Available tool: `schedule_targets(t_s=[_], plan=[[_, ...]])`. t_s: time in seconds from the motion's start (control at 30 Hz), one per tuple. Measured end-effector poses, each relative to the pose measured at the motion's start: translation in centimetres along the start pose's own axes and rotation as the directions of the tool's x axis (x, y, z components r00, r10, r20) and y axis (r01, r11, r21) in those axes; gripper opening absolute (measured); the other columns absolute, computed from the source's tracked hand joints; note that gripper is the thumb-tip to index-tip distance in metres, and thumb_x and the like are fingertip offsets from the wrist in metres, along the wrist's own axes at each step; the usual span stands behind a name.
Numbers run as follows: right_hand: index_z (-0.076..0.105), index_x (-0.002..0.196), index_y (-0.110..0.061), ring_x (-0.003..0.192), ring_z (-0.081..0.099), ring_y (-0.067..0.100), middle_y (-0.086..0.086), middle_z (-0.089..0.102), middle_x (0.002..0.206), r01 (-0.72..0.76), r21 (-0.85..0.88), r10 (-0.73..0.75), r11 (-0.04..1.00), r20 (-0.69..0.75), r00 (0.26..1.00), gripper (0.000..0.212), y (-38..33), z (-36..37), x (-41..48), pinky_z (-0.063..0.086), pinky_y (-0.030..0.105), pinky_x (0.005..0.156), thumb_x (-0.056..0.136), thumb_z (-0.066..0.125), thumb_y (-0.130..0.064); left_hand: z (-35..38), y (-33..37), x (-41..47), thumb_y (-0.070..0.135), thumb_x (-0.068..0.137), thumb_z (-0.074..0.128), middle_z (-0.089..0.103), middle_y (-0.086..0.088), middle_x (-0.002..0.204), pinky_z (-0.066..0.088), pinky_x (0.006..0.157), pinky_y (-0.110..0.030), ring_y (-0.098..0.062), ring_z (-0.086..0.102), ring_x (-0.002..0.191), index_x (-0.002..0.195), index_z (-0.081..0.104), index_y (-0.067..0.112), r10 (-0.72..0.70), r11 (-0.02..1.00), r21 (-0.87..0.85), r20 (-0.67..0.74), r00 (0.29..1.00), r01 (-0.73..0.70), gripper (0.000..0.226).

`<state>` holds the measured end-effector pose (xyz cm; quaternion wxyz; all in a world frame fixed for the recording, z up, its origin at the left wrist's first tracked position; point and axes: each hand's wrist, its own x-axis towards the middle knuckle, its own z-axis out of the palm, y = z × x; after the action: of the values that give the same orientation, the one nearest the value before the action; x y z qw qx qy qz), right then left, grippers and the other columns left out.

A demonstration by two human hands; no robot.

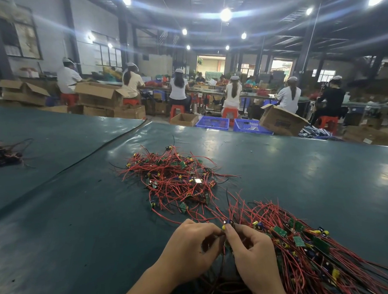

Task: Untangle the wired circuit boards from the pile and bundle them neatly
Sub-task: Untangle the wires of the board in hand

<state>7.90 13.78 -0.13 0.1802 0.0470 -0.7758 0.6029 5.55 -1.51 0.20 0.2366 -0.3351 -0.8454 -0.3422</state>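
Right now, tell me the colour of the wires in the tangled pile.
Mostly red, a few black, seen in the head view: tangled pile.

I counted two hands, left hand (190, 249) and right hand (252, 254), three wire heaps on the table, two blue crates (212, 122).

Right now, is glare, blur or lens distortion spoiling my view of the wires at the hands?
Head view: ceiling lamps flare into streaks, and pale glare patches sit on the green table, off the wires. The wide lens bows the table edge and roof. The left hand and right hand look sharp enough, pinching a wired board; the tangled pile beyond is softer.
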Motion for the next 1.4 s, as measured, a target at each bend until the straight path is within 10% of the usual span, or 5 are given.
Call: schedule_targets(t_s=[0.43, 0.63, 0.83, 1.4], plan=[[0.076, 0.076, -0.026, 0.059, 0.061, 0.005, -0.003, 0.071, 0.07, -0.005, 0.002, 0.005, 1.0, 0.043, 0.999, 0.023, -0.2, 0.1, -0.1, 0.045, 0.015, 0.053, 0.093, 0.064, -0.018, -0.2, 0.2, 0.0, 0.029, 0.088, 0.059, 0.07, 0.009, 0.081, 0.041, 0.072, -0.015, 0.006, 0.055, 0.072, 0.096, 0.069, 0.018, -0.055, 0.984, -0.165, 0.057, 0.997, 0.064, 0.016], [0.075, 0.084, -0.024, 0.073, 0.068, 0.02, 0.002, 0.073, 0.079, -0.048, 0.07, 0.043, 0.996, 0.066, 0.997, 0.024, -0.5, 0.2, -0.1, 0.058, 0.043, 0.069, 0.097, 0.055, -0.021, -0.1, -0.1, 0.7, 0.037, 0.084, 0.057, 0.069, 0.002, 0.074, 0.052, 0.069, -0.036, -0.011, 0.063, 0.07, 0.082, 0.072, 0.019, -0.366, 0.786, -0.496, 0.109, 0.924, 0.37, 0.024], [0.075, 0.085, -0.02, 0.049, 0.048, 0.003, -0.003, 0.062, 0.058, -0.008, 0.056, 0.003, 0.998, 0.085, 0.996, 0.02, -0.6, 0.2, -0.3, 0.036, 0.016, 0.047, 0.095, 0.058, -0.021, 0.4, -0.5, 0.8, 0.047, 0.08, 0.068, 0.07, 0.003, 0.075, 0.056, 0.065, -0.031, -0.014, 0.067, 0.072, 0.087, 0.069, 0.025, -0.471, 0.691, -0.581, 0.09, 0.878, 0.43, 0.023], [0.072, 0.086, -0.022, 0.057, 0.06, 0.017, 0.001, 0.07, 0.069, 0.009, 0.107, -0.013, 0.994, 0.039, 0.999, 0.021, -0.7, 0.5, -0.1, 0.049, 0.026, 0.052, 0.091, 0.053, -0.029, 0.0, -0.3, 0.9, 0.031, 0.082, 0.075, 0.059, 0.008, 0.056, 0.04, 0.053, -0.02, -0.005, 0.049, 0.053, 0.079, 0.071, 0.023, -0.408, 0.74, -0.535, 0.127, 0.904, 0.409, 0.009]])
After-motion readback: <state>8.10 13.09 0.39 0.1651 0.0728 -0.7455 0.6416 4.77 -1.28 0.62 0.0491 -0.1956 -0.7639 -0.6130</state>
